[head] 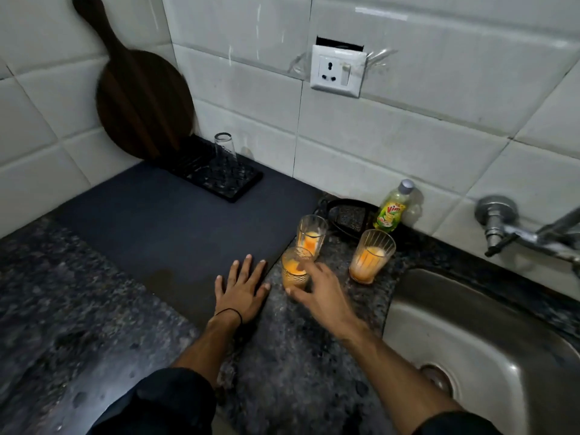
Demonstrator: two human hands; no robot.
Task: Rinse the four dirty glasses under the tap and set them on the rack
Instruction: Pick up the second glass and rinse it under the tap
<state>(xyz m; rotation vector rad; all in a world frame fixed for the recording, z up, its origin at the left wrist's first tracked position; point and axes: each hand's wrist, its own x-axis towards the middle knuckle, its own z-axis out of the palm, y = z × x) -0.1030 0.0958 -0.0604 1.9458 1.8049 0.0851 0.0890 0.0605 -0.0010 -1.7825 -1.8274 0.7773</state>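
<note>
Beside the steel sink [470,324], the right hand [320,290] curls round the nearest dirty glass [293,273] on the speckled surface [298,356] (two more stand behind). The left hand [241,290] lies flat, fingers spread, on a dark mat [157,230].

Near glass [295,271], back glass [311,235], right glass [370,255] — ribbed, orange film inside. Fourth glass [225,146]: clear. Rack [219,177]: black grid. Mat [163,221]: dark slate. Counter [62,293]: black-grey speckle. Tiles [408,136]: white. Board [141,102]: dark brown, striped. Bottle [392,208] — yellow-green, grey cap. Sink [470,334]: steel grey.
</note>
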